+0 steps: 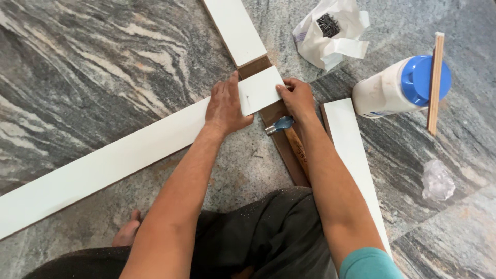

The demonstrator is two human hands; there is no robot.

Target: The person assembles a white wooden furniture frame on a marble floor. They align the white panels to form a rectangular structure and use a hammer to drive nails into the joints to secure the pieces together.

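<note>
Grey veined stone floor [93,67] carries everything. The left hand [226,107] lies flat, fingers spread, on the long white board [119,157] where it crosses a brown strip [281,142]. The right hand [298,98] curls its fingertips against that board's end — a hammer [283,124] lies just under its wrist.

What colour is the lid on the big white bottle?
Blue; the round lid on the white plastic glue bottle shows best in the head view.
</note>
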